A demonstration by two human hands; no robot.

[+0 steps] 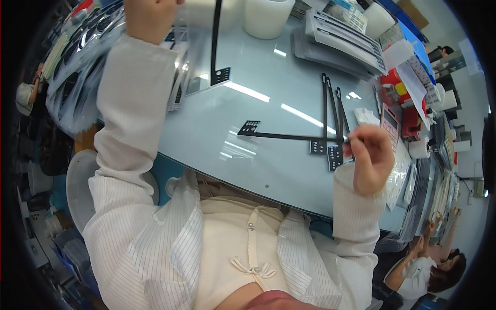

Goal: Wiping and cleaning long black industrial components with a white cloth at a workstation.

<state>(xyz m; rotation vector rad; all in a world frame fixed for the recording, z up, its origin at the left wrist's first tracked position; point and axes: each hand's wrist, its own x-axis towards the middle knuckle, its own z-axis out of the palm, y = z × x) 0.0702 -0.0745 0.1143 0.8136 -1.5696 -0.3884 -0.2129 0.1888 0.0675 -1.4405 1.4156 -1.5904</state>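
Observation:
My right hand (373, 157) pinches one end of a thin black strip (289, 136). The strip runs leftward, level over the table, to a slanted end with small holes. Several similar black strips (325, 103) lie lengthwise beside and beyond that hand, their holed ends toward me. My left hand (150, 19) is at the top edge, reaching far forward. Its fingers are mostly cut off, so what it holds is hidden. To its right, another black strip (214, 41) with a holed end lies over what looks like clear film.
The grey-blue table (206, 139) fills the middle. White roll (266, 18) and stacked clear packs (341, 46) stand at the back. A pink calculator (391, 126) and red holders (412, 121) line the right. Clear plastic bags (77, 88) pile up left. Other people (423, 271) work nearby.

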